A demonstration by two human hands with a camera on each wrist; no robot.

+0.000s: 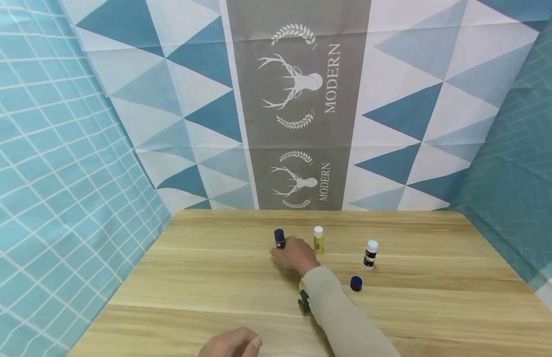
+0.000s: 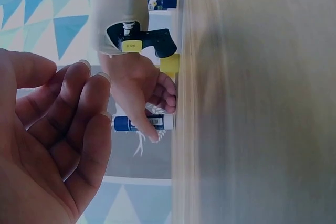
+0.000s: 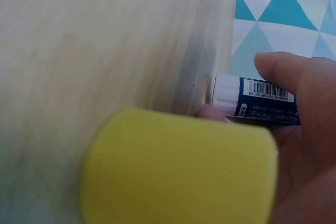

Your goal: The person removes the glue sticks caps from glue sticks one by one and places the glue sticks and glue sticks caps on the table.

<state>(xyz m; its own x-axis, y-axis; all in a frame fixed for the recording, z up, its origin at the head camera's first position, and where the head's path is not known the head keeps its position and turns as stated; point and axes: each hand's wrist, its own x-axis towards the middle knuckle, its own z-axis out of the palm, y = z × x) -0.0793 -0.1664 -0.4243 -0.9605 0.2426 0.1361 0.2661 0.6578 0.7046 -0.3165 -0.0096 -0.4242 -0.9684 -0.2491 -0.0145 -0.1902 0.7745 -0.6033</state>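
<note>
My right hand (image 1: 295, 255) is around an upright glue stick (image 1: 279, 237) with a dark blue cap, at the far middle of the table. In the right wrist view, the stick's white base (image 3: 226, 94) is at the tabletop, with the thumb on one side and a fingertip by the base. Curled fingers show behind the stick in the left wrist view. Near the right wrist stands a short yellow piece (image 3: 178, 171), blurred up close. My left hand (image 2: 58, 135) hovers at the near side, fingers loosely curled with nothing in them.
Just right of the right hand stands a yellow glue stick (image 1: 318, 242) with a white cap. Farther right are a dark-labelled white glue stick (image 1: 370, 255) and a small dark blue cap (image 1: 356, 283). Patterned cloth (image 1: 298, 99) hangs behind the wooden table (image 1: 191, 282).
</note>
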